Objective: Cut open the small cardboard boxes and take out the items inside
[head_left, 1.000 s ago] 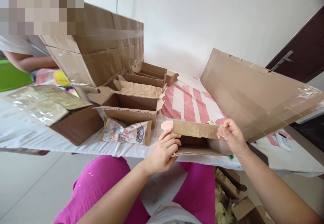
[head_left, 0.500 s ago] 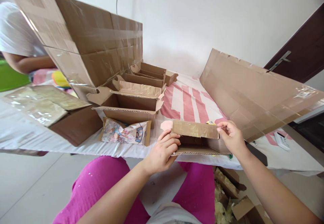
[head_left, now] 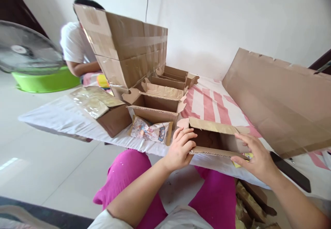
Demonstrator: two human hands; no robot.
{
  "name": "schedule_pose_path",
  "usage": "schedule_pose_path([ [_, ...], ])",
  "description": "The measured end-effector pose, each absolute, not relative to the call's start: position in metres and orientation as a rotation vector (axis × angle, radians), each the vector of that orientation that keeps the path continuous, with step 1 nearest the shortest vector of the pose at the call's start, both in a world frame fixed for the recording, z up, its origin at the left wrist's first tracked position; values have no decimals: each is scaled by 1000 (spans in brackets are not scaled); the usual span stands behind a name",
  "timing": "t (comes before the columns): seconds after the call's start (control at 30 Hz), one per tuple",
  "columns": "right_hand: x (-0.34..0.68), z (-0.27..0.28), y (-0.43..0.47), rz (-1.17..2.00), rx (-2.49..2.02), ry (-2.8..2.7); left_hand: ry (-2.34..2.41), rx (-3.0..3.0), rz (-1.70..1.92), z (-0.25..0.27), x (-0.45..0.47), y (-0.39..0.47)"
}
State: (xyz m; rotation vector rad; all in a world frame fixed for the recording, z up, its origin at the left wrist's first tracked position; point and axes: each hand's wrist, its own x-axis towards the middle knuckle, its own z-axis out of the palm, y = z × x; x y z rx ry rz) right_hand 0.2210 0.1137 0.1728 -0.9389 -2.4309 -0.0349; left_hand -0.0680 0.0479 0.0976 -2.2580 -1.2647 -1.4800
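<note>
A small cardboard box [head_left: 212,151] stands with its top uncovered at the front edge of the bed, and its inside looks dark. My left hand [head_left: 182,148] grips its left end, fingers curled over the rim. At the right end is my right hand [head_left: 254,156], fingers and thumb spread apart, with the fingertips by the far flap and the thumb near the front rim. A yellow packet [head_left: 236,164] shows partly behind the right thumb. Left of the box lies a printed pouch [head_left: 151,130], in front of another open carton [head_left: 157,108].
Several open cartons [head_left: 164,91] run back beside a tall wall of taped boxes [head_left: 134,46]. A closed box [head_left: 111,115] sits at left, a cardboard panel [head_left: 279,98] at right. A phone [head_left: 291,172] lies near my right wrist. Beyond the boxes are a person [head_left: 77,46] and a fan [head_left: 28,49].
My view has swung left, bringing the fan into sight. My right hand has let go of the flap's corner and spread its fingers; the box's far flap leans further back.
</note>
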Motion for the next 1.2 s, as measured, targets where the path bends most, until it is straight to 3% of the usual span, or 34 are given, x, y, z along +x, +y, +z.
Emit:
schedule_pose_path([
  [0.23, 233, 143, 118, -212, -978, -2568, -1313, -2189, -1594, 100, -74, 51],
  [0.37, 236, 115, 120, -251, -1030, -2342, -1664, -1897, -1448, 105, -100, 45],
  [0.53, 225, 87, 109, -111, -1012, -2071, -2478, -1542, -774, 97, -152, 27],
  [0.67, 210, 72, 100, -70, -1002, -1928, -2714, -1394, -399, 78, -174, 24],
  [1.2, 201, 55, 93, 19, -987, -1844, -2742, -1325, -439, 59, -177, 86],
])
